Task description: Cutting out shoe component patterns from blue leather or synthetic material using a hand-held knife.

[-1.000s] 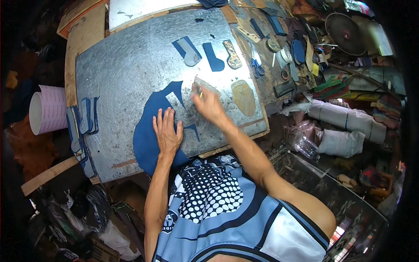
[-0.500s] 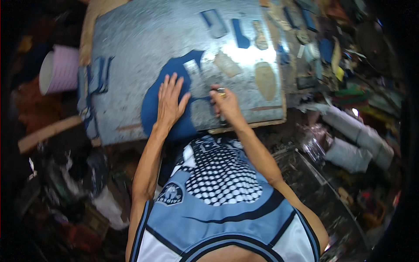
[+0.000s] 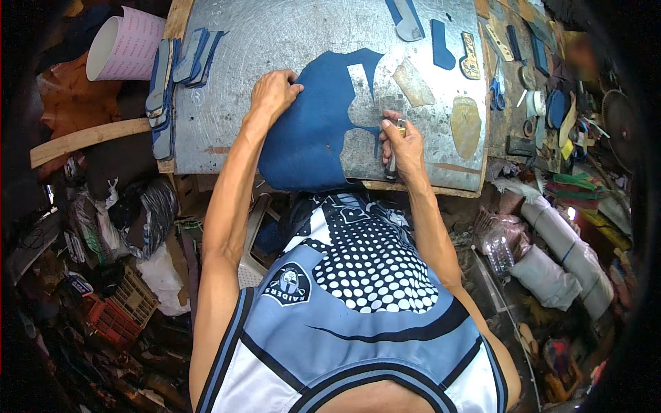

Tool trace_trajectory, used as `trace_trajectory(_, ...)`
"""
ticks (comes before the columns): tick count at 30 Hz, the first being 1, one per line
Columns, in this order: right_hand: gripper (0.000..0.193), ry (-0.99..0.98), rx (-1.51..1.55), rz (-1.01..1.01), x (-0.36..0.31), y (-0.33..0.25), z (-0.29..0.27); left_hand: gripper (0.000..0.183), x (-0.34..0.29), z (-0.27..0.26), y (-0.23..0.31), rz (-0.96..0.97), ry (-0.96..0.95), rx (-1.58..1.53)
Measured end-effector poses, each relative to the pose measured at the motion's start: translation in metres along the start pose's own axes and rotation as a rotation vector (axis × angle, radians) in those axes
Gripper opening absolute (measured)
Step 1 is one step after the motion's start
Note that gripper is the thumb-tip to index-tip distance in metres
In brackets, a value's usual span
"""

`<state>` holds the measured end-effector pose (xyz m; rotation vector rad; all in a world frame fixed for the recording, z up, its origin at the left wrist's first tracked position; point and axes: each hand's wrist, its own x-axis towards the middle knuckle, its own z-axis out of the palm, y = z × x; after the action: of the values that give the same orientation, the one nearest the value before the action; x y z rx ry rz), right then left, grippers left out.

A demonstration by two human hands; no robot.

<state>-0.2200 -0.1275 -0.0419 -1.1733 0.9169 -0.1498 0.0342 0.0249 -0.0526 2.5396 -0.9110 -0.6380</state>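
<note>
A large blue leather piece (image 3: 310,131) lies on the metal-topped table (image 3: 227,117), its right side cut into notches and strips and its near edge overhanging the table. My left hand (image 3: 274,94) is at its upper left edge, fingers curled and thumb against the leather, pinching the rim. To the right of the leather, my right hand (image 3: 404,144) is closed around a short knife-like tool (image 3: 391,168). A dark end sticks out below the fist and a bit of metal shows above; its blade cannot be made out. Beside that hand runs a thin blue strip.
A beige flat pattern (image 3: 413,81) and a tan oval pattern (image 3: 466,127) lie to the right. Cut blue pieces (image 3: 443,45) are farther off, and more are stacked at the left edge (image 3: 163,103). Blue-handled scissors (image 3: 497,94), a rolled pink sheet (image 3: 127,45) and wrapped rolls (image 3: 571,234) surround the table.
My left hand, earlier flat with fingers stretched on the leather, is now curled at its upper left edge. My right hand still holds the tool. The whole view has shifted.
</note>
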Motion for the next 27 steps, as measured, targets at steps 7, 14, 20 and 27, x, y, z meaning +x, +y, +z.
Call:
trace_trajectory(7, 0.038, 0.003, 0.018, -0.022, 0.0, 0.005, -0.002, 0.033, 0.006, -0.002, -0.012, 0.002, -0.061, -0.119)
trace_trajectory(14, 0.037, 0.0, 0.007, -0.019, 0.0, 0.002, -0.005, 0.027, 0.006, -0.015, -0.006, 0.061, -0.108, -0.224)
trace_trajectory(20, 0.037, -0.002, 0.024, -0.024, -0.001, 0.002, -0.005, 0.026, 0.012, -0.02, -0.007, 0.029, -0.304, -0.512)
trace_trajectory(27, 0.039, -0.013, 0.013, -0.001, 0.0, 0.004, -0.006, 0.03, 0.021, -0.016, -0.012, 0.007, -0.342, -0.476)
